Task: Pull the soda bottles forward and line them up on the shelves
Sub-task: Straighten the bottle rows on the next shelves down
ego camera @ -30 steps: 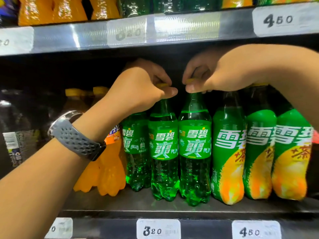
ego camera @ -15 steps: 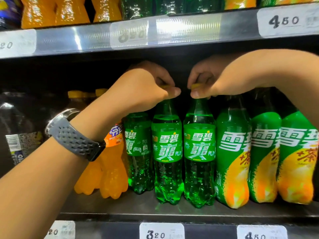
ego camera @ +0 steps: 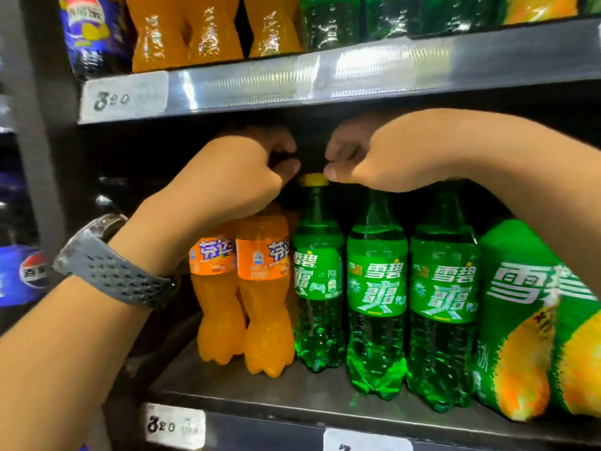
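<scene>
The left hand (ego camera: 240, 180) is curled over the top of an orange Fanta bottle (ego camera: 265, 288), set back on the shelf (ego camera: 227, 390), probably to be drawn forward; the right hand (ego camera: 374, 161) is curled, thumb laid against the yellow cap (ego camera: 313, 180) of a Sprite bottle (ego camera: 317, 275), though a pinch cannot be told

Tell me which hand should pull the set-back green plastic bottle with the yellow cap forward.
Right. The right hand has its thumb against the yellow cap of that green plastic bottle, which stands behind its two green neighbours. The left hand is curled over the orange plastic bottles.
</scene>
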A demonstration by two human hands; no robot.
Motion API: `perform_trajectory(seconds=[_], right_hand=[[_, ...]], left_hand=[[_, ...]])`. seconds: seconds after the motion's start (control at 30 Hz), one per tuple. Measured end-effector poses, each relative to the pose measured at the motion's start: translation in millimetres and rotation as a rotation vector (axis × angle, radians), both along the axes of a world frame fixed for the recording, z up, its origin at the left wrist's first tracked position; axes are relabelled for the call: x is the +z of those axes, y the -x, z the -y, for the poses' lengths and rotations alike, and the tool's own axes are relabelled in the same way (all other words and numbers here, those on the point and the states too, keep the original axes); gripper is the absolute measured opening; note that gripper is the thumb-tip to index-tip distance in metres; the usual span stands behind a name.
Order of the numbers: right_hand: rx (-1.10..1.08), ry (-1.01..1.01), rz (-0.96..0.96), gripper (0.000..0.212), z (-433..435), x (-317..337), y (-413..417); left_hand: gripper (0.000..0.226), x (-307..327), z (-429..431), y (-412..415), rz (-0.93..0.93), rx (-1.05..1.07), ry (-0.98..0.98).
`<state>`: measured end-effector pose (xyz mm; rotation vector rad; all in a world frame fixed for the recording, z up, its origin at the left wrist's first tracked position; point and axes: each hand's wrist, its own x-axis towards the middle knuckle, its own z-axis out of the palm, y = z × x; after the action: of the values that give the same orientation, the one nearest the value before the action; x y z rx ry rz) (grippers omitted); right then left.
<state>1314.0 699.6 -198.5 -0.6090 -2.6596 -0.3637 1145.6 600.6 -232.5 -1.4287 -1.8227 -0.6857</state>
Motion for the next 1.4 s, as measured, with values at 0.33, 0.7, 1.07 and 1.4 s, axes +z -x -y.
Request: perform_trajectory(seconds=[0.33, 0.7, 1.07, 1.4], right_hand=[[-0.108, -0.057, -0.012, 0.054, -6, -7, 64], [0.034, 0.03, -0.054, 0.034, -2, -7, 44], [0.137, 0.2, -0.092, 0.026, -5, -7, 30], [0.112, 0.253, -0.044, 0.026, -6, -6, 29]], left_hand=[[0.038, -5, 2, 21, -0.019, 0.124, 0.068], [0.022, -10, 18, 26, 0.177, -0.149, -0.004], [0.014, -6, 27, 25, 0.309, -0.336, 0.051], [0.016, -9, 27, 27, 0.413, -0.358, 0.045]])
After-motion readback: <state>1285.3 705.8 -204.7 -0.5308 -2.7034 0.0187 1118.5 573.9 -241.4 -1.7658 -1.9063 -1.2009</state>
